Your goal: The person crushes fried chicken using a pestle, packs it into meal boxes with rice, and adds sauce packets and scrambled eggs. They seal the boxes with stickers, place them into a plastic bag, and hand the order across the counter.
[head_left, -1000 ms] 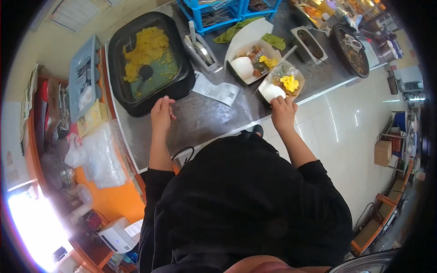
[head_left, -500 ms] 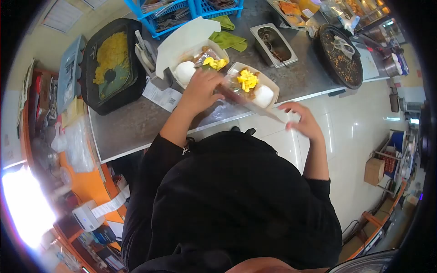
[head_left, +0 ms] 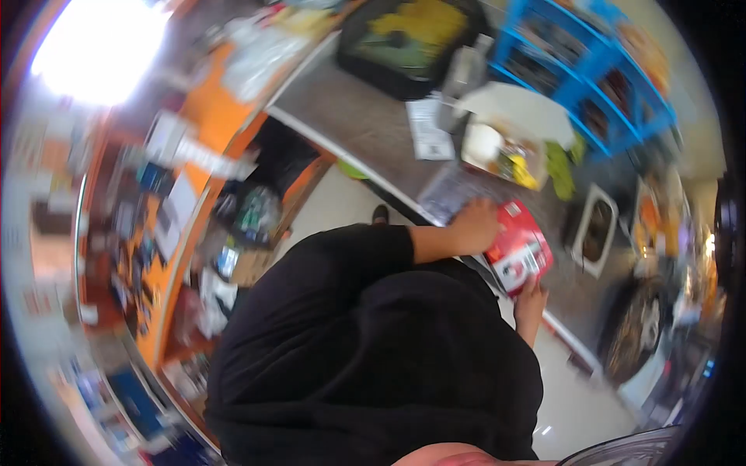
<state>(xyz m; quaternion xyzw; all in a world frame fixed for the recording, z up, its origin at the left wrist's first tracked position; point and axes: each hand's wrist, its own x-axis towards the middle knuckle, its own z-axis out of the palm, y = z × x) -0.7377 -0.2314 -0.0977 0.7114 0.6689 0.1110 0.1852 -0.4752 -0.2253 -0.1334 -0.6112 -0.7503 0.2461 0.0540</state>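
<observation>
A takeaway box (head_left: 522, 242) with a red printed lid is closed at the counter's front edge. My left hand (head_left: 475, 227) is closed at the left side of its lid, and my right hand (head_left: 531, 301) grips the near end. Beyond them an open takeaway box (head_left: 501, 169) holds a white mound that looks like rice, yellow egg and brown food, its white lid (head_left: 517, 109) folded back. A crumpled clear plastic sheet (head_left: 449, 196) lies beside my left hand. The view is blurred by motion.
On the counter (head_left: 342, 105) stand a dark pan (head_left: 357, 58) of yellow food, a paper slip (head_left: 430, 132), blue baskets (head_left: 575, 66), a green cloth (head_left: 559, 169), a metal container (head_left: 594, 233) and a round dark tray (head_left: 633, 330). Orange shelving (head_left: 179, 295) stands at left.
The view has swung round, shifting the counter rightward. The nearer takeaway box, open earlier with food showing, is now closed under its red lid, with both hands on it.
</observation>
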